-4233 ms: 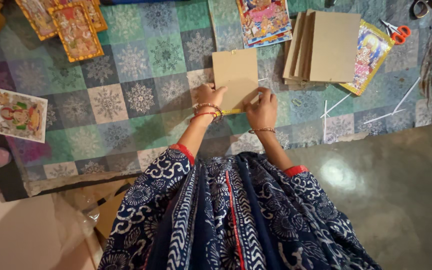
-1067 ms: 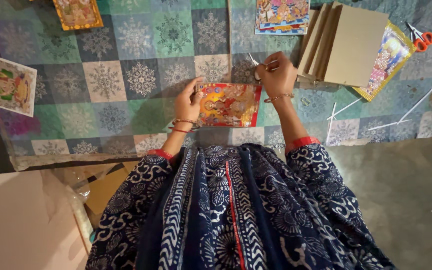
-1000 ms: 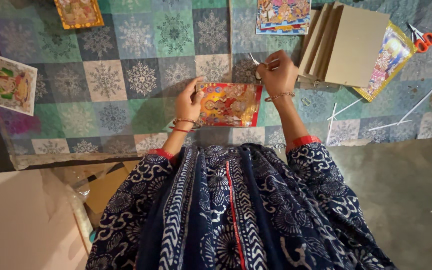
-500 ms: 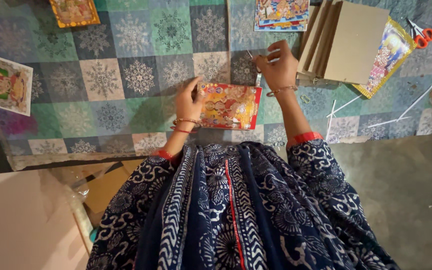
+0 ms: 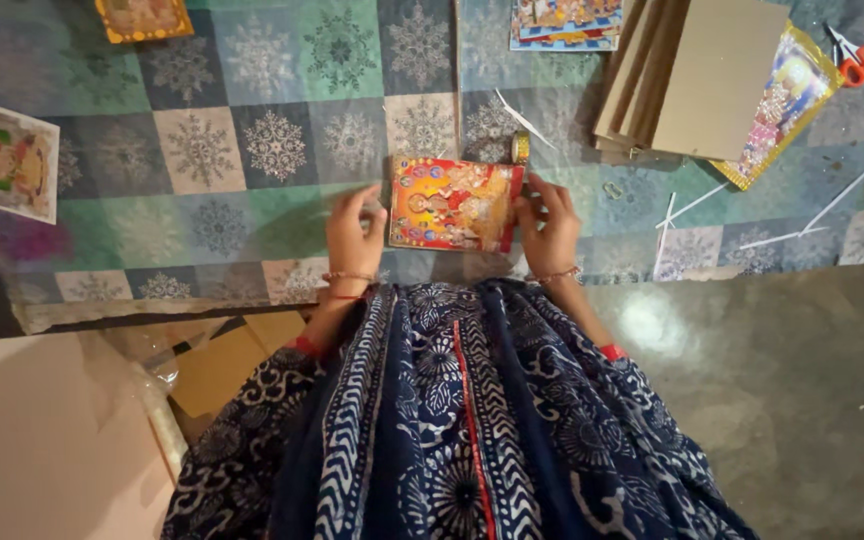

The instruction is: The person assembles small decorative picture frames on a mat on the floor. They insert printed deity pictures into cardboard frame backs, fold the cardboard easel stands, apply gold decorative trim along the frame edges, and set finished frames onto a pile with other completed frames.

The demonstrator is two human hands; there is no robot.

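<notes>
Both hands on the picture card (image 5: 455, 204), which lies flat on the patterned cloth (image 5: 252, 150), one hand at each short edge. Left hand (image 5: 354, 236): fingers spread loosely, tips at the card's left edge; can't tell whether it pinches or only presses. Right hand (image 5: 548, 226): fingers curled against the right edge, thumb side on the card; grip also unclear.

Doing it well, my read: keep the card flat, press evenly from both edges so it doesn't skew, and smooth outward from the middle with the fingertips.

Small tape roll (image 5: 520, 147) sits just beyond the right fingertips. Stack of plain boards (image 5: 697, 80) is further out past the right hand, scissors (image 5: 852, 55) well apart at the far corner.

Versus half a second ago: right hand was raised above the card's top right corner, holding something thin. It's now down on the edge. Left hand and card barely moved.
</notes>
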